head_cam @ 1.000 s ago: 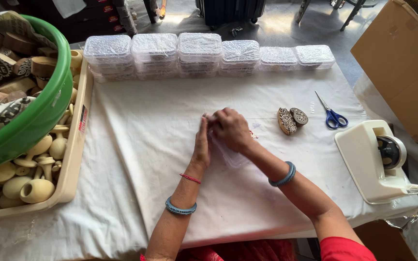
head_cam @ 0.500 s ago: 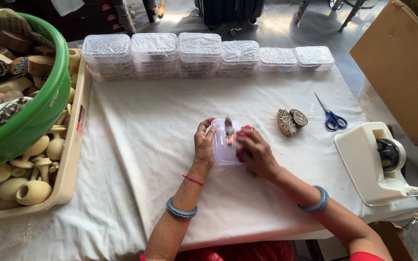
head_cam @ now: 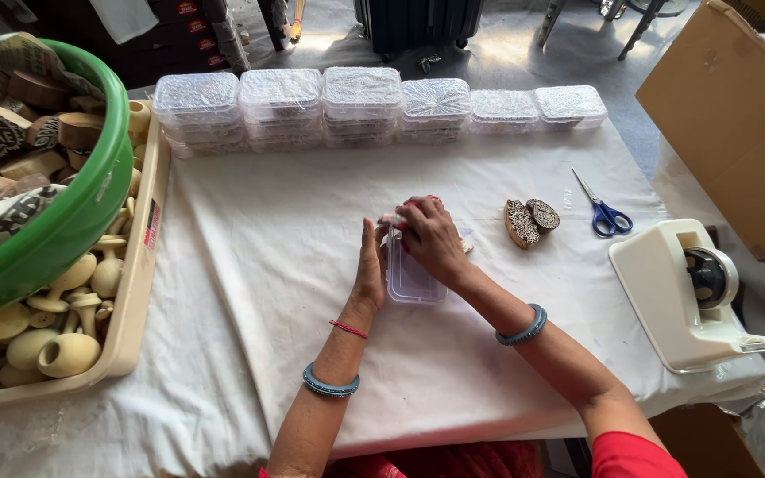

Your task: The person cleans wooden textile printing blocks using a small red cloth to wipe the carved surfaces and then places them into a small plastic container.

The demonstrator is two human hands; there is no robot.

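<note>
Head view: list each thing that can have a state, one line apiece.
Clear plastic box: on the cloth, held by both hands.
Left hand: flat against the box's side.
Right hand: over the box top, fingers curled.
Scissors: closed, lying flat.
Stacked lidded boxes: closed.
Carved wooden blocks: lying untouched.
</note>
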